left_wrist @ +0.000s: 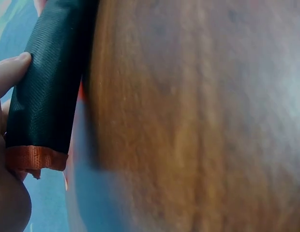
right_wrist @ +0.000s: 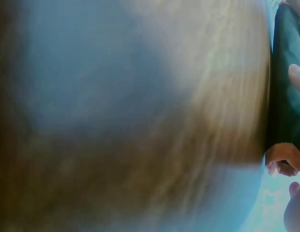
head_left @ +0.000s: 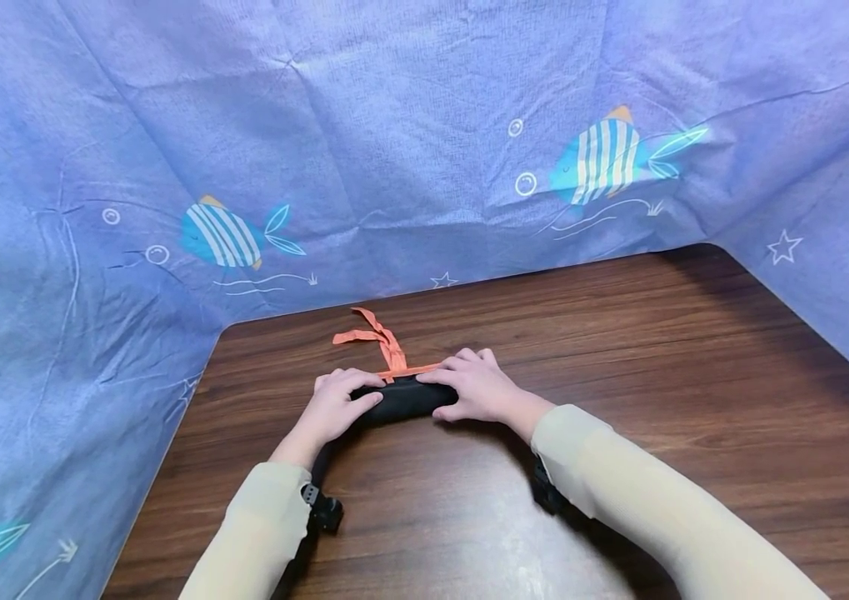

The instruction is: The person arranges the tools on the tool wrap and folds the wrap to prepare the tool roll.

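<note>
Mid-roll: both hands, left [head_left: 334, 406] and right [head_left: 478, 389], curled round black roll [head_left: 405, 398] on bench [head_left: 619, 358]; next, orange ties [head_left: 382, 342] probably need wrapping.

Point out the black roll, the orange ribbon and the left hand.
black roll [head_left: 405, 398], head view, bare middle between the hands.
orange ribbon [head_left: 379, 336], head view, loose tail behind the roll.
left hand [head_left: 334, 410], head view, back of the hand.
</note>
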The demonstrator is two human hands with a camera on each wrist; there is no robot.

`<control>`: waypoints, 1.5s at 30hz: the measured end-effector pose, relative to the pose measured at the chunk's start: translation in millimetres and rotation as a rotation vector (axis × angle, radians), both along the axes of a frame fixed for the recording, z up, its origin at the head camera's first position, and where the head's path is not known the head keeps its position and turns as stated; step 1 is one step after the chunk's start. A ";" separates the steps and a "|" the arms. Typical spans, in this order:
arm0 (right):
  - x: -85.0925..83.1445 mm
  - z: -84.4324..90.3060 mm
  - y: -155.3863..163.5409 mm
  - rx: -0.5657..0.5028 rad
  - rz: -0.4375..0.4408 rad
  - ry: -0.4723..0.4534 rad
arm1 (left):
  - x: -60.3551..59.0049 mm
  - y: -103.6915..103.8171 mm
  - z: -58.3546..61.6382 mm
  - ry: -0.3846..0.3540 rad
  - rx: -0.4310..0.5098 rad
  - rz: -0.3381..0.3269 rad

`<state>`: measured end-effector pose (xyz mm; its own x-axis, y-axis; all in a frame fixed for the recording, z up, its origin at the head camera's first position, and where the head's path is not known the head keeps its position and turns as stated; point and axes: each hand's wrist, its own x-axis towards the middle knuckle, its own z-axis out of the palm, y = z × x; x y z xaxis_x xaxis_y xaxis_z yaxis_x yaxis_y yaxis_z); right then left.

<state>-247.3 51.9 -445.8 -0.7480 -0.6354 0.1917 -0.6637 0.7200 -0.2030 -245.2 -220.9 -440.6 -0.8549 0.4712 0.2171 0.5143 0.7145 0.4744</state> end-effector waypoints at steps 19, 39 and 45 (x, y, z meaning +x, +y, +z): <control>-11.0 -0.2 1.0 0.008 -0.017 -0.071 | -1.3 -4.7 -1.0 0.051 -0.202 -0.017; -12.9 -2.4 26.0 -0.059 0.000 0.007 | 2.4 -21.8 5.7 0.002 -0.248 -0.057; -17.0 -7.3 27.9 -0.142 -0.084 -0.138 | 0.2 -30.5 0.2 -0.056 -0.137 0.022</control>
